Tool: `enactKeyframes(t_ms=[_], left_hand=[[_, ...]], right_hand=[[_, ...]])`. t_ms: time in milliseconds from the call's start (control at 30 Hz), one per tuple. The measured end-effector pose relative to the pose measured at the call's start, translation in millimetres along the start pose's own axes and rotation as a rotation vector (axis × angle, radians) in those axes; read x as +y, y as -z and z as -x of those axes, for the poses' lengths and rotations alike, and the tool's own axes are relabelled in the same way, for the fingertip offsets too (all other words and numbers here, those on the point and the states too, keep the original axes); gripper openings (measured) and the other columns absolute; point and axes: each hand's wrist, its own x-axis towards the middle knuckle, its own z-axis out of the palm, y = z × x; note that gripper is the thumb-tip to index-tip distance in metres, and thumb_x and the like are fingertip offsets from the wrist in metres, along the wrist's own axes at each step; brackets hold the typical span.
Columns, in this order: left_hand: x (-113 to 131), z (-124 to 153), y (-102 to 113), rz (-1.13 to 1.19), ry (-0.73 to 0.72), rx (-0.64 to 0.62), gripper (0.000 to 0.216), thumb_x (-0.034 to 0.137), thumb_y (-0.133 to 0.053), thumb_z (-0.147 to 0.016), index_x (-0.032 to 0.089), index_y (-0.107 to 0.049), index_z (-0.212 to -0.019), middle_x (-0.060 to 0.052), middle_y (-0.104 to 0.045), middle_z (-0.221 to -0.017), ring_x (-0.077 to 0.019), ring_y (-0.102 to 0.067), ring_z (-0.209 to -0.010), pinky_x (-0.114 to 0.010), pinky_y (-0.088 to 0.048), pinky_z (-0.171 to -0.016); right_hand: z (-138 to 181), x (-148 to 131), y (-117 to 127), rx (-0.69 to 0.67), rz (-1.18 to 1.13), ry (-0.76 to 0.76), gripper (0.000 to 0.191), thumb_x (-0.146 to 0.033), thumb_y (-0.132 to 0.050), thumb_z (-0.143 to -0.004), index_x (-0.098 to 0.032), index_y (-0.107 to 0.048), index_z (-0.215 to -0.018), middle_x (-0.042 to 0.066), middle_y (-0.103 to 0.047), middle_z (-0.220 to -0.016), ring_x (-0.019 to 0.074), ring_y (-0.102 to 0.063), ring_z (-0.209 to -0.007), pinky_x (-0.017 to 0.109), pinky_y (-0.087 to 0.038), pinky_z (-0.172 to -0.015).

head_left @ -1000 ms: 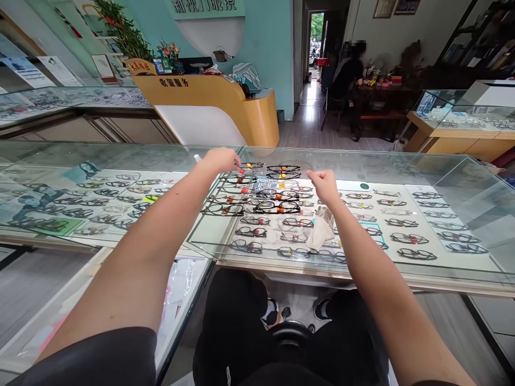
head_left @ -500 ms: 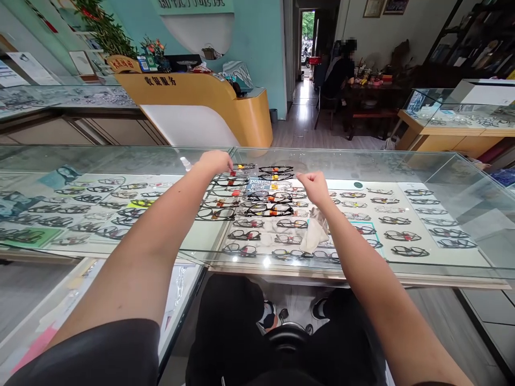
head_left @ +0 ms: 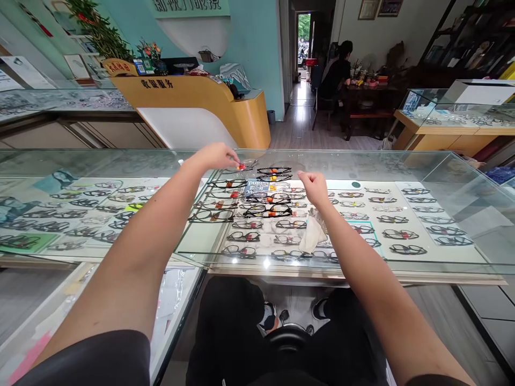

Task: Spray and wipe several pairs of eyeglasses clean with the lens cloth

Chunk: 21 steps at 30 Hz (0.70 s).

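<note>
My left hand (head_left: 220,156) reaches to the far side of the glass counter, its fingertips closed at a pair of eyeglasses (head_left: 250,164) with a red tag. Right of it, my right hand (head_left: 314,187) is curled, thumb against the fingers, beside the far end of a column of dark eyeglasses (head_left: 273,178); what it pinches, if anything, is too small to make out. Left of that column, more black-framed eyeglasses (head_left: 211,216) lie in a second column on the glass top. A pale cloth (head_left: 313,235) lies near my right forearm.
Under the glass of the display counter (head_left: 426,163), many eyeglasses lie in rows. An open drawer (head_left: 177,300) sticks out at my lower left. Beyond stand a yellow cashier desk (head_left: 247,115) and another glass case (head_left: 454,115). A person (head_left: 336,75) sits at a far table.
My left hand has moved slightly right and its fingertips now meet the red-tagged eyeglasses. Several eyeglasses in the left column sit a little farther left in view. My right hand is nearly still.
</note>
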Motion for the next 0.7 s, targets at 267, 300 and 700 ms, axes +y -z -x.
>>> enactKeyframes(t_ms=[267, 300, 700], left_hand=[[109.9, 55.5, -41.3, 1.138, -0.347, 0.19, 0.041, 0.055, -0.09, -0.073, 0.019, -0.079, -0.089, -0.005, -0.074, -0.089, -0.0181, -0.063, -0.081, -0.033, -0.049, -0.079], [121.7, 60.2, -51.4, 1.229, -0.366, 0.193, 0.04, 0.054, -0.091, -0.074, 0.02, -0.078, -0.089, -0.004, -0.072, -0.087, -0.0174, -0.063, -0.08, -0.033, -0.05, -0.081], [140.9, 78.5, -92.0, 1.675, -0.295, 0.097, 0.049, 0.055, -0.102, -0.065, 0.021, -0.074, -0.086, -0.001, -0.075, -0.094, -0.0155, -0.072, -0.093, -0.03, -0.057, -0.09]], right_hand=[[-11.6, -6.4, 11.6, -0.059, -0.279, -0.107, 0.079, -0.094, -0.034, -0.093, -0.028, -0.017, -0.053, -0.005, -0.014, -0.053, 0.0122, -0.014, -0.052, 0.034, -0.014, -0.054], [-12.3, -7.8, 12.9, -0.068, -0.308, -0.127, 0.08, -0.097, -0.032, -0.091, -0.028, -0.016, -0.054, -0.006, -0.013, -0.052, 0.0119, -0.013, -0.05, 0.034, -0.014, -0.053], [-3.1, -32.0, 15.0, -0.251, -0.662, -0.282, 0.058, -0.067, -0.071, -0.082, -0.026, -0.033, -0.066, -0.008, -0.03, -0.056, 0.01, -0.021, -0.052, 0.028, -0.024, -0.052]])
